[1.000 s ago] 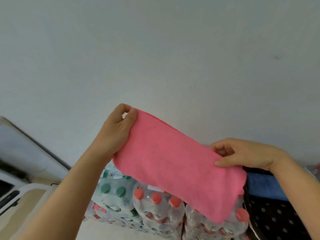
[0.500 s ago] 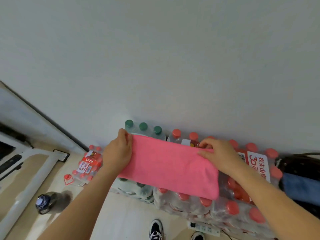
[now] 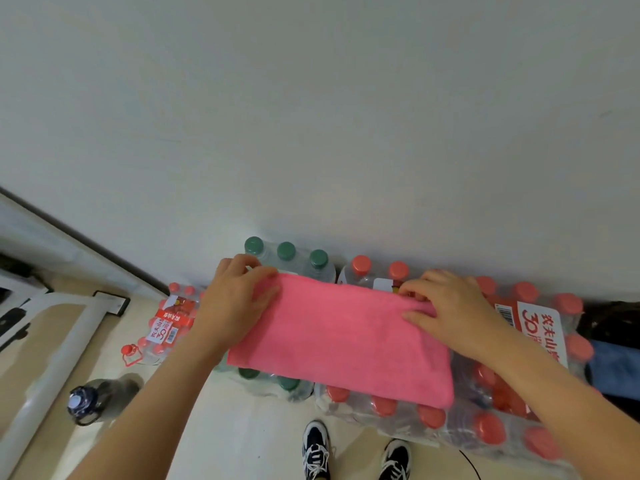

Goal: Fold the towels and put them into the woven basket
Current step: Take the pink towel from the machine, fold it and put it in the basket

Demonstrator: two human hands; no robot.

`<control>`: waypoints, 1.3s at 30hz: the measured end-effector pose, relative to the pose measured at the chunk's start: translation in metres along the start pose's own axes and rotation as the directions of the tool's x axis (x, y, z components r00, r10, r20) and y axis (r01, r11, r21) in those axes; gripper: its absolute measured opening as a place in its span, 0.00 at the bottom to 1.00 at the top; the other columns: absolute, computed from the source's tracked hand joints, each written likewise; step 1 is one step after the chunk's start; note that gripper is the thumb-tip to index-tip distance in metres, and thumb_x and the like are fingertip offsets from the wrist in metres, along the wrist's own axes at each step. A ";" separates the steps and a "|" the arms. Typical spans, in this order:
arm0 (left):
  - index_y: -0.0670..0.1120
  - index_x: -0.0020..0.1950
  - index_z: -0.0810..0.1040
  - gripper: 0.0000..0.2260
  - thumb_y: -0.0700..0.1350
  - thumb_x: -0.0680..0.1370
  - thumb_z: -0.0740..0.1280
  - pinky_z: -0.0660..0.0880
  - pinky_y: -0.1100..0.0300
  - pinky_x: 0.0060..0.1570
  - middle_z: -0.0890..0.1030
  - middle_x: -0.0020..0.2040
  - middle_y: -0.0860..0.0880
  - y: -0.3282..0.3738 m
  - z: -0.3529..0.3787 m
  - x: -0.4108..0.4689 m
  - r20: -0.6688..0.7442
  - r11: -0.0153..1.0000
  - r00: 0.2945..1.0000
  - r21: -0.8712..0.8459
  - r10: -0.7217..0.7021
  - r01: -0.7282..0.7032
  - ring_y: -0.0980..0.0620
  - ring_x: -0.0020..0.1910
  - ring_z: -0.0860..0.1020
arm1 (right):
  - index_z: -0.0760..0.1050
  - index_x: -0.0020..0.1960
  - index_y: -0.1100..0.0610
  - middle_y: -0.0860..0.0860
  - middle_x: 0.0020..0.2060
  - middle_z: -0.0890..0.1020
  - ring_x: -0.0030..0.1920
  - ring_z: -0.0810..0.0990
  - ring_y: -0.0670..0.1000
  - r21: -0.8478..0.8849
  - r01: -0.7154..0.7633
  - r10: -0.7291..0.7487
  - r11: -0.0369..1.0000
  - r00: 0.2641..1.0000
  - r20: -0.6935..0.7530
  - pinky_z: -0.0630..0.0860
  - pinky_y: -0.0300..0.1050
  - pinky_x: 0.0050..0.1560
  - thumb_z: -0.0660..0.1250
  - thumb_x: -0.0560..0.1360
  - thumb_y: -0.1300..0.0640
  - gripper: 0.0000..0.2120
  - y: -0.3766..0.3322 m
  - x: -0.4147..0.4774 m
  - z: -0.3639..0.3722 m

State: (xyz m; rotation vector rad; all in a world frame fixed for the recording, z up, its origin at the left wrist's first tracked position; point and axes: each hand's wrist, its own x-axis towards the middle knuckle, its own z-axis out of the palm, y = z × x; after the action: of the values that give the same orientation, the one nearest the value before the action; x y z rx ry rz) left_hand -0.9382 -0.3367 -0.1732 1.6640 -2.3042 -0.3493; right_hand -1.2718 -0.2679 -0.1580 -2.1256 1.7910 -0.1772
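Note:
A pink towel, folded into a long rectangle, lies flat on top of shrink-wrapped packs of water bottles. My left hand holds its left end, thumb on top of the cloth. My right hand pinches the towel's far right corner, fingers curled on the fabric. A blue towel shows at the right edge inside a dark container. No woven basket can be made out for certain.
Green-capped bottles and red-capped bottles stand against the white wall. A smaller bottle pack and a dark drinking bottle sit on the floor at left. My shoes are below.
Both hands brought the pink towel down from mid-air onto the bottle packs. The view tilted downward, and the hands moved closer together.

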 end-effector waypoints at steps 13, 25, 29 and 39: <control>0.50 0.44 0.78 0.06 0.49 0.72 0.73 0.69 0.57 0.44 0.73 0.39 0.57 0.009 -0.022 0.029 0.219 0.994 0.972 0.035 0.090 -0.100 0.51 0.44 0.74 | 0.69 0.34 0.50 0.46 0.33 0.76 0.38 0.72 0.48 0.237 -0.126 0.091 0.963 0.984 0.155 0.69 0.43 0.39 0.69 0.65 0.57 0.09 0.000 0.004 -0.023; 0.52 0.49 0.74 0.02 0.49 0.78 0.63 0.69 0.57 0.41 0.80 0.47 0.51 0.016 -0.022 0.050 0.358 0.994 0.927 0.046 -0.108 0.098 0.48 0.44 0.77 | 0.68 0.40 0.51 0.47 0.33 0.75 0.34 0.72 0.48 0.132 -0.204 0.185 0.970 0.972 0.146 0.68 0.46 0.34 0.65 0.69 0.55 0.05 -0.010 0.004 -0.018; 0.52 0.54 0.75 0.07 0.51 0.79 0.62 0.70 0.57 0.43 0.82 0.52 0.50 0.020 -0.013 0.048 0.286 0.986 0.950 0.148 -0.121 0.081 0.46 0.48 0.78 | 0.70 0.47 0.47 0.46 0.41 0.78 0.40 0.75 0.48 0.074 -0.217 0.201 0.973 0.963 0.179 0.73 0.46 0.38 0.63 0.71 0.53 0.06 -0.010 0.003 -0.017; 0.47 0.67 0.68 0.22 0.55 0.77 0.64 0.71 0.49 0.47 0.75 0.55 0.42 0.031 -0.007 -0.044 -0.008 0.927 0.927 0.029 -0.374 0.375 0.40 0.53 0.76 | 0.72 0.64 0.57 0.58 0.57 0.75 0.55 0.76 0.61 -0.167 -0.197 0.147 0.966 0.951 -0.273 0.76 0.56 0.52 0.66 0.74 0.51 0.21 -0.031 -0.035 0.004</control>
State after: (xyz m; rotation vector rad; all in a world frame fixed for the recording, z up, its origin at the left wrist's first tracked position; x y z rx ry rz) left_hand -0.9500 -0.2857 -0.1593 2.1192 -1.9864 -0.3903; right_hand -1.2487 -0.2285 -0.1465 -2.1404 2.2170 -0.2552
